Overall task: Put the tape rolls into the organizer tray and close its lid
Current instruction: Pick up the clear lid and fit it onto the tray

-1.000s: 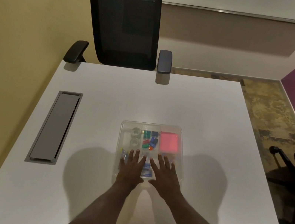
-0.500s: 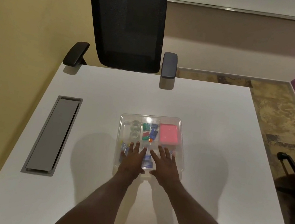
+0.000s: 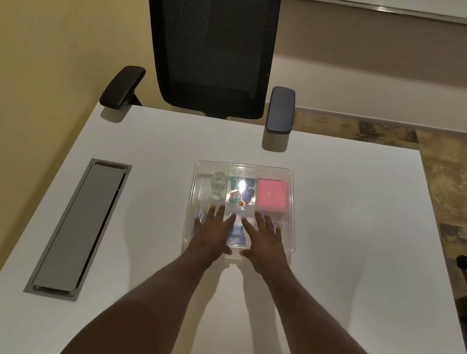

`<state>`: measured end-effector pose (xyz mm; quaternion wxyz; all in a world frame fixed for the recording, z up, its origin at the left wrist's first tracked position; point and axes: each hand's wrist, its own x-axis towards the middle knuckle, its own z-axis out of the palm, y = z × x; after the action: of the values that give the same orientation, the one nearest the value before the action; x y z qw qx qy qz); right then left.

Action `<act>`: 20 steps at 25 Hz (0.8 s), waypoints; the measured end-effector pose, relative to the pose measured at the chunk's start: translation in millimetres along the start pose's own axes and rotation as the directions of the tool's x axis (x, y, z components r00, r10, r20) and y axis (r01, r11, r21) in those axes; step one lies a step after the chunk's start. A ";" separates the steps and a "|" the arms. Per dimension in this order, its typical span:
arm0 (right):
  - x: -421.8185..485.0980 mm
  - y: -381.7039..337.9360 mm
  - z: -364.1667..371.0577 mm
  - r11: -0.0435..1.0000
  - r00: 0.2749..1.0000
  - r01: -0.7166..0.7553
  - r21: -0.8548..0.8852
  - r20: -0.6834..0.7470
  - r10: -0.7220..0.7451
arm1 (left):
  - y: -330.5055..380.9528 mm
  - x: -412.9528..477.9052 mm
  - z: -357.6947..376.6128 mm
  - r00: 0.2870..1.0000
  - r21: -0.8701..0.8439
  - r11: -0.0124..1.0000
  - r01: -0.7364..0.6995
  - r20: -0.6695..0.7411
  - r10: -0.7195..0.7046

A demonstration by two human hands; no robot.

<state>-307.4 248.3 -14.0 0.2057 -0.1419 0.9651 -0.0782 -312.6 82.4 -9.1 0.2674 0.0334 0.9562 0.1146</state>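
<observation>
Head view: a clear organizer tray (image 3: 243,209) sits on the white table (image 3: 336,256), roughly at the middle of it. Its transparent lid (image 3: 245,170) appears to lie down over the compartments. Both hands rest flat on the lid's near half, the left hand (image 3: 210,231) toward 7 o'clock of the tray and the right hand (image 3: 266,242) toward 5 o'clock. The fingers (image 3: 262,220) of both hands are spread and extended, gripping nothing, palms pressing downward.

Through the lid, the clear tape rolls (image 3: 217,185) show in the compartment at 11 o'clock, stacked close together. Coloured clips (image 3: 240,193) fill the 12 o'clock compartment, and a pink pad (image 3: 271,197) sits at 1 o'clock. A grey cable hatch (image 3: 81,227) lies at 9 o'clock of the tray, well apart, and a black chair (image 3: 209,37) stands at the table's far edge.

The rolls seem stowed, so the work looks nearly finished. The risk is uneven pressure: pushing only the near edge could leave the far edge unlatched or springing up. Whether the latch has caught cannot be told. A hard push could also slide the tray on the smooth table.
</observation>
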 end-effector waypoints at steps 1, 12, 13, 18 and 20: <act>3.7 0.5 -1.9 1.000 1.000 0.003 -0.007 -0.004 -0.003 | -0.9 3.2 -2.4 1.000 -0.004 1.000 0.002 -0.007 -0.002; 1.9 -1.3 -11.0 0.999 1.000 0.028 -0.033 0.008 -0.028 | -4.7 -3.7 -1.3 0.999 -0.032 0.999 -0.011 -0.045 0.010; -0.1 -2.8 -12.7 0.999 0.999 0.043 -0.023 0.008 -0.043 | -4.9 -8.0 -0.7 0.999 -0.035 0.999 -0.006 -0.046 0.004; -21.3 -12.3 -16.3 0.996 0.992 0.091 0.009 -0.089 -0.090 | -11.0 -32.9 9.7 0.995 -0.008 1.000 -0.002 -0.097 0.001; -37.0 -14.7 -10.6 0.992 0.980 0.123 -0.004 -0.157 -0.122 | -10.8 -46.3 17.5 0.988 -0.005 1.000 -0.026 -0.154 0.024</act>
<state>-276.0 246.7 12.5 0.1245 -0.1940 0.9674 -0.1044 -263.9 69.6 -2.9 0.1916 0.0355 0.9730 0.1235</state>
